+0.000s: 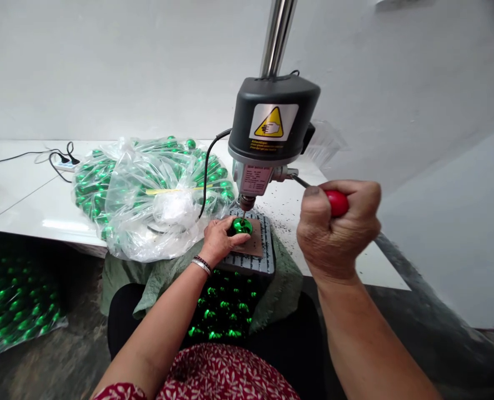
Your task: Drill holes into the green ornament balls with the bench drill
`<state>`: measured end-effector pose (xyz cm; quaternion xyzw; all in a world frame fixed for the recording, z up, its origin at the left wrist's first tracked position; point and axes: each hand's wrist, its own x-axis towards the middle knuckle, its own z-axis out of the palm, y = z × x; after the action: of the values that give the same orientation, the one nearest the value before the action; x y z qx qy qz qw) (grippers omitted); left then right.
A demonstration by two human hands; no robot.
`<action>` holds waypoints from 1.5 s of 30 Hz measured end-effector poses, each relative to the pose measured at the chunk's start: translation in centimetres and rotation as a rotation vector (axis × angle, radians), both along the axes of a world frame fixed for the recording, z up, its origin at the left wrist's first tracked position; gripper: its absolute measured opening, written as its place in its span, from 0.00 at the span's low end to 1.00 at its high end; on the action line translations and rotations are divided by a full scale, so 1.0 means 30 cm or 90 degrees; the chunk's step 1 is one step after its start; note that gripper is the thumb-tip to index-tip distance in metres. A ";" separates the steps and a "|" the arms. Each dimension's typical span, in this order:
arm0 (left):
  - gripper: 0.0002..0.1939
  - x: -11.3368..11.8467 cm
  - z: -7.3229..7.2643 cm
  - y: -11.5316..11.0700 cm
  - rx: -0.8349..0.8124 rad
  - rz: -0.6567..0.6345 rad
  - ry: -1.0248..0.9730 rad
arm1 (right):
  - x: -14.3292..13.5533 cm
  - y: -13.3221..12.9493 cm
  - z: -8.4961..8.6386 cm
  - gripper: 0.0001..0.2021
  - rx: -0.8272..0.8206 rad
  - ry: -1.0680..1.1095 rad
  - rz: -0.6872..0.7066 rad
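White counter (21,205) up against pale wall (105,66), dark grey flr (84,333) below. Nearest: red top w/ pale leaf print (225,375), black trousers either side of it. Betw. the knees, a dark area w/ rows of shiny green balls (224,304); container itself too dark to tell. On flr to L, clear bag of more green balls (17,300). Green cloth (284,283) hangs at counter's front edge, both sides of the press base (267,261).

R hand (338,230) raised, clenched round red knob (337,203) on the press lever. L hand (219,240), bracelets at wrist, grips one green ball (242,228), thumb on near side, fingers at L. Ball sits on brown board (253,245) atop base, directly under drill chuck (247,203). Bit (244,214) comes down to top of ball; can't tell if tip is in. Dark shavings (288,225) on counter R of base.

Press head (272,119) dk grey, yellow warning label, on steel column (278,39). L of press, big clear bag (138,222) full of green balls, yellow strip across it. Black cord (207,178) runs from head over bag. Far L: power strip (65,165), plugs in.
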<state>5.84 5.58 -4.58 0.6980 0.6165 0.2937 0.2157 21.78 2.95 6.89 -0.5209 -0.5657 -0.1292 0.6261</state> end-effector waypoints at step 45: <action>0.32 -0.526 0.179 -0.318 0.232 0.445 0.068 | -0.041 0.175 0.345 0.11 -0.367 0.176 -0.047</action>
<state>-9.95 -3.97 0.80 0.4873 0.7649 0.4174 -0.0572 20.55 8.20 17.25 -0.7093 -0.4696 0.0856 0.5188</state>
